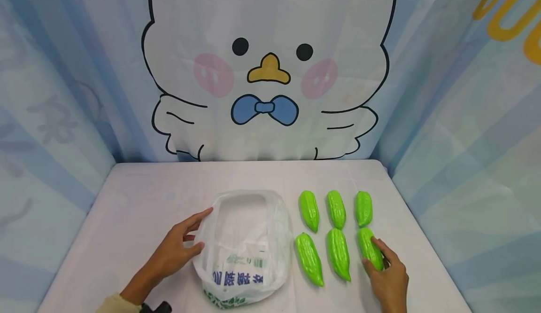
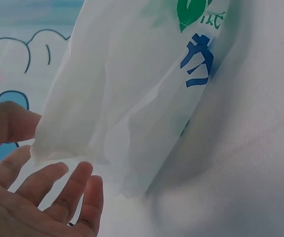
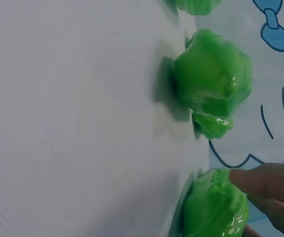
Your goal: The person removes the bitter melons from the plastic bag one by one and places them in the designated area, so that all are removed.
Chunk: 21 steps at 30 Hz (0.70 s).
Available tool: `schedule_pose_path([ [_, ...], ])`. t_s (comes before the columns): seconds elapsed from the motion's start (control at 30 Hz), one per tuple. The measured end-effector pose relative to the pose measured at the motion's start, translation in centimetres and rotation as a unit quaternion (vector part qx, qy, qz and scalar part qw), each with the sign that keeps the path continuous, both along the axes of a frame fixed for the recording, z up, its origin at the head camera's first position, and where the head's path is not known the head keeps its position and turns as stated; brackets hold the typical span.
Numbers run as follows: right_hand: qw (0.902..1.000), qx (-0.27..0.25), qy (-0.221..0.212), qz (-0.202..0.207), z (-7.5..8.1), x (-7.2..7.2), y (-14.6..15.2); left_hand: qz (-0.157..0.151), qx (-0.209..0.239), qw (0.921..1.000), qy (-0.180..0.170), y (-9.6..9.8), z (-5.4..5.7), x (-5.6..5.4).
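A white translucent plastic bag [image 1: 243,294] with blue and green print stands spread open on the table. My left hand [image 1: 175,249] touches its left rim, thumb and fingers spread apart; the left wrist view shows the fingertips at the edge of the bag [image 2: 117,98]. To the right of the bag, several glossy, ridged green bitter melons lie in two rows. My right hand [image 1: 392,275] grips the front-right bitter melon [image 1: 368,246] between thumb and fingers, and part of that melon is hidden by the hand. It appears low in the right wrist view, the melon [image 3: 213,207] against the fingertips.
Two other bitter melons [image 1: 309,259] [image 1: 338,255] lie in the front row, between the bag and my right hand. Behind them is the back row of melons [image 1: 336,209]. A cartoon-printed curtain [image 1: 270,139] hangs behind the white table [image 1: 160,186], with more fabric at both sides.
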State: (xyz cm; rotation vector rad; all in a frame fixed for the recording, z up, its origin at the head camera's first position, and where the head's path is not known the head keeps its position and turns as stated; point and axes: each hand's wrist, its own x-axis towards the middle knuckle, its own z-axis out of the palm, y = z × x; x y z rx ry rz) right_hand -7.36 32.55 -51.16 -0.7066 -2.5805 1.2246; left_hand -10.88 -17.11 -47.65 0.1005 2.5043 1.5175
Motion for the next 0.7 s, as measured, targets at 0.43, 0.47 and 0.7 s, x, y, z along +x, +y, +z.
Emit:
schedule_pose_path([
  [0.43,0.9846,0.119,0.122,0.037,1.2,-0.5,-2.0,0.026,-0.267,0.9369,0.224,0.8,0.0,1.1],
  [0.47,0.9811,0.132,0.132,0.050,1.2,-0.7,-2.3,0.025,-0.293,0.9259,0.237,0.9,0.1,1.1],
  [0.7,0.9596,0.190,0.153,0.141,1.6,-2.3,-5.6,-0.001,-0.384,0.8911,0.242,1.8,0.2,0.7],
])
